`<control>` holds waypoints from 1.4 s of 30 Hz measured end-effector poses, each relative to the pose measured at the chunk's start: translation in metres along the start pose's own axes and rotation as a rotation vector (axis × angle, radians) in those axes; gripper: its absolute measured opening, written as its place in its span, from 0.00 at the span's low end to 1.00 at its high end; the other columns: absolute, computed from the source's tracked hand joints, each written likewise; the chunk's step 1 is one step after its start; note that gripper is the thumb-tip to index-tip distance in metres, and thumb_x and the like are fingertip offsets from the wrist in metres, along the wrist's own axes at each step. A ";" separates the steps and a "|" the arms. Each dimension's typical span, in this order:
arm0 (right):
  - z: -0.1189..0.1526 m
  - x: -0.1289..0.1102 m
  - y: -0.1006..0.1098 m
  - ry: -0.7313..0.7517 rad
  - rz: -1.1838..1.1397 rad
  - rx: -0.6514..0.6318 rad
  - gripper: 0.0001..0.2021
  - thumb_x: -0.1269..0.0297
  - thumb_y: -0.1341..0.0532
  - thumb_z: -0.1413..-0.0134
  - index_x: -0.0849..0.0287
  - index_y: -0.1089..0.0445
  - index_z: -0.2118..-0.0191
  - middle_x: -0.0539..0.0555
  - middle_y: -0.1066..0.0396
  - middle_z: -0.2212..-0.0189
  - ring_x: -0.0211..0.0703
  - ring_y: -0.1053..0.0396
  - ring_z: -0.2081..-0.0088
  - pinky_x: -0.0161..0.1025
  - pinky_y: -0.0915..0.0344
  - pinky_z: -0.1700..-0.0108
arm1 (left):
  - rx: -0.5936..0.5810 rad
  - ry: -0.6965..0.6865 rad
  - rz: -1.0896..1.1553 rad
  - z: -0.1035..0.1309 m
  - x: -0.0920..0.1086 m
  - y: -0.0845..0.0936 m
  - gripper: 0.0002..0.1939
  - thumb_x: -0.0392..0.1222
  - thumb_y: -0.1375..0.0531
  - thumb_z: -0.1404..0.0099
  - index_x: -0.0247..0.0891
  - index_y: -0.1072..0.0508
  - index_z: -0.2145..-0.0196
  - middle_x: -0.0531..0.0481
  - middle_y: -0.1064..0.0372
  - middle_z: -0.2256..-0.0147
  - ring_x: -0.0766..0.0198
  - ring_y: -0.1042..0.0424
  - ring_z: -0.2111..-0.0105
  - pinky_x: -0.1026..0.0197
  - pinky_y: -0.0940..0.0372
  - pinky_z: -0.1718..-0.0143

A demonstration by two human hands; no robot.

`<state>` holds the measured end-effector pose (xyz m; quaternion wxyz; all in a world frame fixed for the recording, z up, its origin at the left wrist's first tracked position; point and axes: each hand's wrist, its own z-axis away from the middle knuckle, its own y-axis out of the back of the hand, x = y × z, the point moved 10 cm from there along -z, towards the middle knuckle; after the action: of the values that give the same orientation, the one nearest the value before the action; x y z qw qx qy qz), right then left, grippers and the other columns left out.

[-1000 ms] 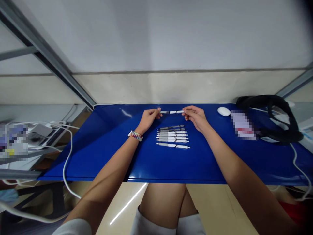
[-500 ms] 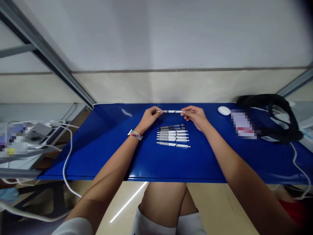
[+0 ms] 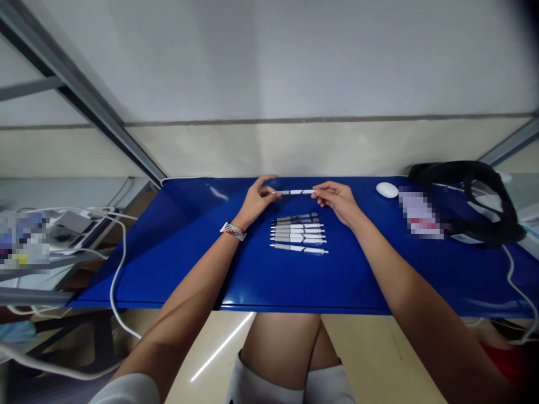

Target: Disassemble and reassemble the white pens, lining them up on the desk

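Observation:
A white pen (image 3: 300, 192) with dark marks lies level between my two hands, close to the back of the blue table. My left hand (image 3: 260, 197) pinches its left end between thumb and a finger, with the index finger raised off it. The fingertips of my right hand (image 3: 334, 201) close on its right end. Nearer to me lies a row of several pens, side by side: dark pens (image 3: 297, 219) at the back, white pens with grey grips (image 3: 297, 230) in front. The nearest white pen (image 3: 298, 248) sits slightly apart and tilted.
On the right of the blue table (image 3: 337, 280) are a white rounded object (image 3: 387, 190), a blurred-out packet (image 3: 421, 213) and a black strap-like headset (image 3: 484, 168). A white cable (image 3: 115, 275) hangs over the left edge. Metal frame posts (image 3: 105, 120) flank the table.
The index finger of my left hand has lifted away from the pen. My right hand keeps its grip, and the row of pens has not moved.

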<state>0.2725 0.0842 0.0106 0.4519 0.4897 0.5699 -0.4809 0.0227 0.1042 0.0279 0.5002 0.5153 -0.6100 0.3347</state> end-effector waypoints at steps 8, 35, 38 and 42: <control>0.000 -0.001 -0.003 0.000 0.013 -0.013 0.17 0.53 0.21 0.54 0.57 0.16 0.61 0.56 0.17 0.68 0.38 0.27 0.72 0.36 0.33 0.70 | -0.066 -0.022 -0.018 0.000 0.003 -0.007 0.27 0.49 0.30 0.33 0.38 0.27 0.39 0.46 0.22 0.63 0.63 0.25 0.68 0.58 0.31 0.60; 0.001 0.001 -0.005 -0.060 -0.092 -0.014 0.12 0.62 0.23 0.51 0.60 0.17 0.61 0.55 0.20 0.71 0.39 0.28 0.71 0.38 0.32 0.67 | -0.054 -0.067 -0.109 0.004 0.007 -0.008 0.15 0.51 0.27 0.36 0.39 0.13 0.57 0.44 0.16 0.59 0.58 0.21 0.62 0.56 0.29 0.56; 0.005 -0.001 -0.019 -0.110 -0.289 -0.054 0.11 0.62 0.27 0.46 0.60 0.17 0.57 0.53 0.23 0.72 0.39 0.29 0.71 0.36 0.32 0.69 | 0.000 -0.037 -0.055 0.003 0.005 -0.004 0.16 0.50 0.25 0.39 0.39 0.13 0.56 0.46 0.17 0.65 0.62 0.24 0.67 0.58 0.30 0.61; 0.016 0.001 -0.044 -0.283 -0.610 -0.093 0.15 0.57 0.37 0.34 0.60 0.20 0.50 0.57 0.19 0.64 0.42 0.26 0.68 0.36 0.28 0.71 | 0.073 -0.013 0.083 0.003 0.005 0.001 0.18 0.48 0.23 0.43 0.38 0.14 0.56 0.48 0.18 0.65 0.63 0.24 0.67 0.59 0.28 0.60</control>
<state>0.2298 0.0657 0.0119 0.3837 0.2040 0.6429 -0.6307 0.0212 0.1004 0.0321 0.4628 0.5098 -0.6214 0.3738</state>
